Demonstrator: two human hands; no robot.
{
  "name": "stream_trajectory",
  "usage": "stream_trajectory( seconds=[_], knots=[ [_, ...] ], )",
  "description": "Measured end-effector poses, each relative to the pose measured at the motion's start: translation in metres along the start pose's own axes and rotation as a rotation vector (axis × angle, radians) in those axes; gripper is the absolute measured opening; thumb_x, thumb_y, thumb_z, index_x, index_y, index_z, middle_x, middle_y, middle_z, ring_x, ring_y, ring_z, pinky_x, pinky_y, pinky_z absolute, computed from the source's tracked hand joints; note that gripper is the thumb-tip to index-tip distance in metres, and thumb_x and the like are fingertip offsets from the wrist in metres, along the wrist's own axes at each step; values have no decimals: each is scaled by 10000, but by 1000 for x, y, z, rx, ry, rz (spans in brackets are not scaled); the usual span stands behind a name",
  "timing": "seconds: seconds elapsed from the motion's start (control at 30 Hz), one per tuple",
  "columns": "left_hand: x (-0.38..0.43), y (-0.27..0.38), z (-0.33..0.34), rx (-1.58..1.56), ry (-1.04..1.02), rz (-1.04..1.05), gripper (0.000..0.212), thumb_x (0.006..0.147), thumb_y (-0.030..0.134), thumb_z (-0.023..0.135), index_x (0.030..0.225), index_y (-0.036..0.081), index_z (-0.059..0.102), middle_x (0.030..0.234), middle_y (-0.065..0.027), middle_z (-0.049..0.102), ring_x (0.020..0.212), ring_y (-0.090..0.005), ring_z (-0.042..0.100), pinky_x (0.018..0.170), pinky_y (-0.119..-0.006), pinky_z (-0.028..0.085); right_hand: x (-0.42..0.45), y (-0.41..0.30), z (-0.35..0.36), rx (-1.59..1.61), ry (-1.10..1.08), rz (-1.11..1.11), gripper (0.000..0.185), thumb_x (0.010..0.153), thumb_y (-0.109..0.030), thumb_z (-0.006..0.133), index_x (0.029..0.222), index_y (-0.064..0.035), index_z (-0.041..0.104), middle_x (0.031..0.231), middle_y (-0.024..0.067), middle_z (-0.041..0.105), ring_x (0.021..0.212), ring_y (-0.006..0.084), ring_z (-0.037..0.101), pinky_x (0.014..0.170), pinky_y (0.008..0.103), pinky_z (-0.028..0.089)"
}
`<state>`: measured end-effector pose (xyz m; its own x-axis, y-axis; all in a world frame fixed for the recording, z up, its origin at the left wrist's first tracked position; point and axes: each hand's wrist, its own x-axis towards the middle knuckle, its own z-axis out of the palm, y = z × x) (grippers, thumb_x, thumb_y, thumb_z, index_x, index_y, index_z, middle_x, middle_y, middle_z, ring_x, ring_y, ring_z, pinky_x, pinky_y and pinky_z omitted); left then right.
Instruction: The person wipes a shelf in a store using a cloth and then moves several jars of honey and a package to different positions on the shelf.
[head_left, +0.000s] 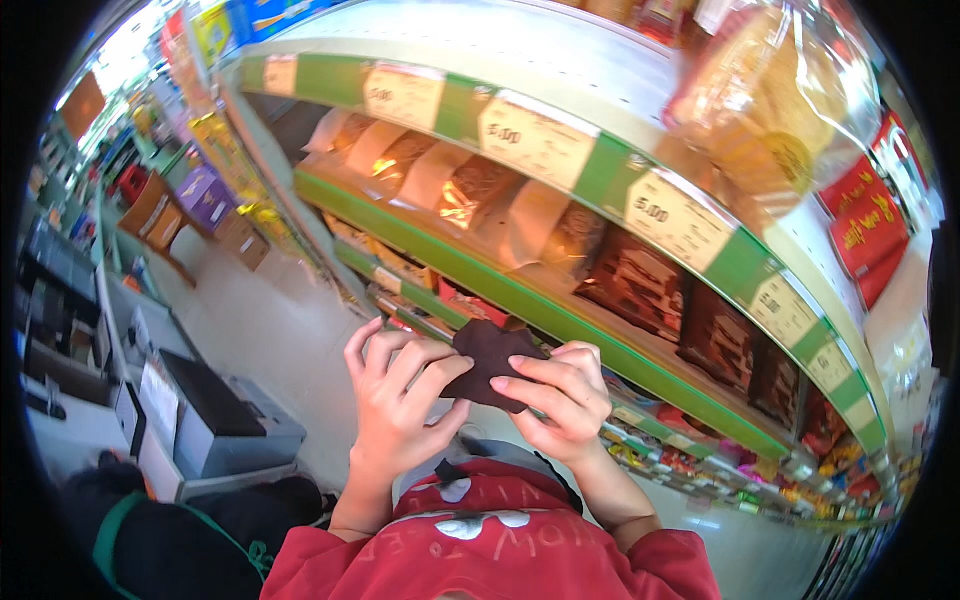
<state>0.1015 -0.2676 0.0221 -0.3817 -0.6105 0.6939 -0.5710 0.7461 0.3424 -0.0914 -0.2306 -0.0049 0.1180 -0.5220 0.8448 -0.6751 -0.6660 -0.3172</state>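
A small dark brown cloth (495, 364) is held up between both hands in front of a store shelf. My left hand (409, 394) pinches its left edge between thumb and fingers, with the other fingers spread. On the cloth's right side, my right hand (559, 397) grips it with the fingertips over its face. Behind the cloth runs the green front edge of a shelf (480, 274). Packaged baked goods in paper and clear film (465, 191) stand on that shelf, beside dark brown packets (637, 281).
Price tags (536, 139) line the upper shelf edge. A clear bag of bread (765, 112) sits at the upper right. At the left are a counter with a grey box (232, 420), a cardboard box (241, 240) on the floor, and a person in dark clothes (180, 532) close by.
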Motion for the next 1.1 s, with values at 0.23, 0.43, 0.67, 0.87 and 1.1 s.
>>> stream_trajectory(
  seconds=[0.23,0.43,0.67,0.87,1.1],
  knots=[
    [22,13,25,-165,127,287,349,529,118,781,863,179,700,916,41,648,856,-209,568,945,-450,375,-13,-16,-30,-307,255,-2,414,563,-86,704,950,-196,800,1056,-5,714,751,135,530,753,321,429],
    [54,43,63,-374,140,562,367,570,148,763,932,202,732,1006,65,656,868,-164,537,836,-405,363,-30,-25,-62,-642,469,28,257,693,-53,732,897,-204,775,1054,-21,695,794,151,531,780,333,425],
    [70,70,127,-444,191,634,369,573,115,755,937,166,732,1011,36,668,883,-190,541,844,-389,338,-46,4,-81,-923,565,98,231,706,-24,756,867,-190,757,1053,-12,713,821,178,577,816,362,455],
    [66,72,146,-434,99,517,368,563,80,760,919,166,724,954,34,657,879,-200,531,830,-384,323,-54,24,-78,-907,537,217,308,647,48,697,870,-160,738,1030,8,713,851,204,610,862,390,459],
    [68,69,148,-377,63,462,383,609,91,775,978,176,719,973,28,646,915,-228,527,849,-401,320,-48,28,-80,-836,490,320,341,622,30,696,906,-156,721,1033,12,708,877,215,612,944,435,436]
  ],
)
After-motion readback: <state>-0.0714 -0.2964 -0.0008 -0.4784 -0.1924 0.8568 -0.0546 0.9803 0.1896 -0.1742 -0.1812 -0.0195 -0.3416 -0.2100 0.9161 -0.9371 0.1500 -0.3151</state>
